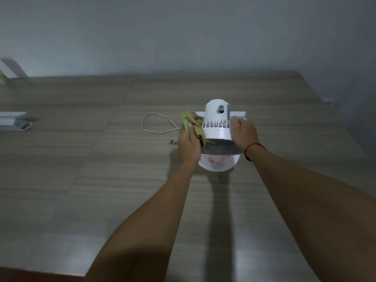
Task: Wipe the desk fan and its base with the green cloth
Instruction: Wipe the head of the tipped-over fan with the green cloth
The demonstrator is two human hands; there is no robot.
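- Green cloth [193, 127] is bunched in my left hand [188, 145], fingers closed round it, pressed on the left side of the desk fan [217, 127].
- Right hand [243, 133] is wrapped round the fan's right side to steady it, mid-desk [81, 180].
- Housing's the step in hand, I'd say; base next, so I'll need to reach lower.

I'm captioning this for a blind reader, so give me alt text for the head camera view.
Seen from above, a person's left hand presses a green cloth against the side of a white desk fan while the right hand steadies its other side. The fan stands on a wood-grain table, its unplugged cord looped to the left.
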